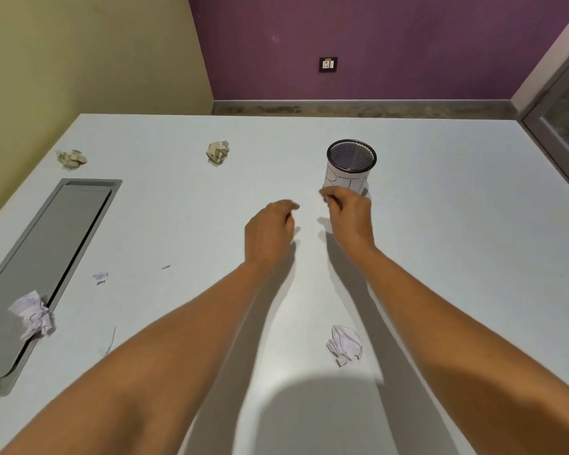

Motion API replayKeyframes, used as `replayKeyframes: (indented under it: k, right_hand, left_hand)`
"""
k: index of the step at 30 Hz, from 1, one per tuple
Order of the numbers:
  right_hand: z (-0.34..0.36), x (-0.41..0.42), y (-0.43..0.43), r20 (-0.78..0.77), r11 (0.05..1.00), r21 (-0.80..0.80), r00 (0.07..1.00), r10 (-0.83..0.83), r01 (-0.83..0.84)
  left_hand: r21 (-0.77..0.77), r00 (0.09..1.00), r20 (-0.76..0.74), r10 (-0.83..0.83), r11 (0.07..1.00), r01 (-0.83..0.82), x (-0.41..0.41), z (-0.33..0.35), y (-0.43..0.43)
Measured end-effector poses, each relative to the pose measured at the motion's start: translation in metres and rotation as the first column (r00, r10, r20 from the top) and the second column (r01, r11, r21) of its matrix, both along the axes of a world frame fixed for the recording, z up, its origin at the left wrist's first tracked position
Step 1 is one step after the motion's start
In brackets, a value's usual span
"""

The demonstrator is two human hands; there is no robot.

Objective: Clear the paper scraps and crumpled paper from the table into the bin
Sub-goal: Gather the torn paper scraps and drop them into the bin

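A small black mesh bin (351, 165) with a white paper label stands upright on the pale table (440, 241). My right hand (349, 215) hovers just in front of the bin's base, fingertips bunched together; motion blur hides whether they pinch a scrap. My left hand (270, 231) is beside it to the left, fingers loosely curled, nothing visible in it. Crumpled white paper (345, 344) lies between my forearms. Two tan paper balls (217, 152) (72, 158) sit far left of the bin.
A grey recessed panel (46, 244) runs along the table's left side, with crumpled lilac-lined paper (33, 315) on its near edge. A small scrap (101, 277), a tiny bit (166, 266) and a thin strip (112, 339) lie nearby.
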State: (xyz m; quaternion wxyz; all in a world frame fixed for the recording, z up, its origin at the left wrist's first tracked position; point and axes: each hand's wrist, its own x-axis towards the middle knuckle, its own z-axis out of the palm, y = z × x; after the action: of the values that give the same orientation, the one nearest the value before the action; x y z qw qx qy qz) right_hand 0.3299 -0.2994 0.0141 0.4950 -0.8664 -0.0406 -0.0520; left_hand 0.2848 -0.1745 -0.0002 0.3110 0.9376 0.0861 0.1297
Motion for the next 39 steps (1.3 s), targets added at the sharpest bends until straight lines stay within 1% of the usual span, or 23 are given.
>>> replayKeyframes:
  k: [3,5,6,8,10,12,14,17,20,23,26,31,34,37,39]
  right_hand:
    - [-0.014,-0.032,0.012,-0.078,0.994,-0.021,0.991,0.108,-0.110]
    - [-0.024,-0.055,0.023,-0.159,0.981,-0.003,0.969,0.189,-0.192]
    - [-0.030,-0.066,0.030,-0.186,0.969,-0.026,0.954,0.236,-0.245]
    - [-0.041,-0.087,0.043,-0.230,0.923,-0.106,0.912,0.339,-0.370]
    - [-0.050,-0.107,0.057,-0.277,0.850,-0.179,0.854,0.440,-0.496]
    - [-0.056,-0.125,0.070,-0.314,0.782,-0.240,0.808,0.498,-0.576]
    - [-0.060,-0.140,0.082,-0.329,0.734,-0.269,0.775,0.539,-0.624]
    - [-0.061,-0.156,0.101,-0.332,0.686,-0.313,0.752,0.569,-0.657]
    - [-0.064,-0.167,0.118,-0.325,0.618,-0.438,0.756,0.568,-0.652]
    - [-0.072,-0.175,0.133,-0.307,0.543,-0.543,0.753,0.583,-0.641]
    - [-0.080,-0.176,0.146,-0.298,0.501,-0.596,0.753,0.587,-0.627]
    - [-0.083,-0.168,0.168,-0.274,0.535,-0.623,0.800,0.534,-0.570]
    - [-0.078,-0.157,0.186,-0.263,0.567,-0.605,0.812,0.521,-0.560]
    - [-0.070,-0.146,0.203,-0.258,0.585,-0.544,0.784,0.565,-0.601]
    - [-0.065,-0.140,0.213,-0.270,0.556,-0.523,0.745,0.610,-0.645]
  left_hand:
    - [-0.010,0.998,-0.005,0.068,0.998,-0.068,-0.041,-0.018,0.024]
    - [-0.032,0.993,-0.014,0.118,0.993,-0.118,-0.068,-0.027,0.042]
    - [-0.043,0.989,-0.015,0.148,0.988,-0.149,-0.081,-0.031,0.051]
    - [-0.042,0.977,-0.014,0.212,0.976,-0.212,-0.107,-0.037,0.073]
    - [0.003,0.959,-0.028,0.282,0.960,-0.282,-0.133,-0.041,0.094]
    - [0.070,0.934,-0.036,0.355,0.933,-0.352,-0.158,-0.044,0.113]
    - [0.115,0.908,-0.031,0.418,0.904,-0.412,-0.179,-0.046,0.131]
    - [0.125,0.868,-0.035,0.496,0.864,-0.488,-0.202,-0.048,0.157]
    - [0.124,0.835,-0.036,0.549,0.832,-0.541,-0.217,-0.050,0.179]
    - [0.157,0.827,-0.059,0.559,0.823,-0.546,-0.227,-0.055,0.197]
    - [0.167,0.822,-0.085,0.563,0.821,-0.545,-0.231,-0.061,0.207]
    - [0.230,0.816,-0.117,0.567,0.814,-0.533,-0.229,-0.067,0.209]
    - [0.231,0.816,-0.130,0.564,0.817,-0.528,-0.229,-0.070,0.213]
    - [0.213,0.814,-0.139,0.564,0.820,-0.532,-0.229,-0.073,0.214]
    - [0.201,0.816,-0.136,0.562,0.822,-0.533,-0.228,-0.074,0.213]
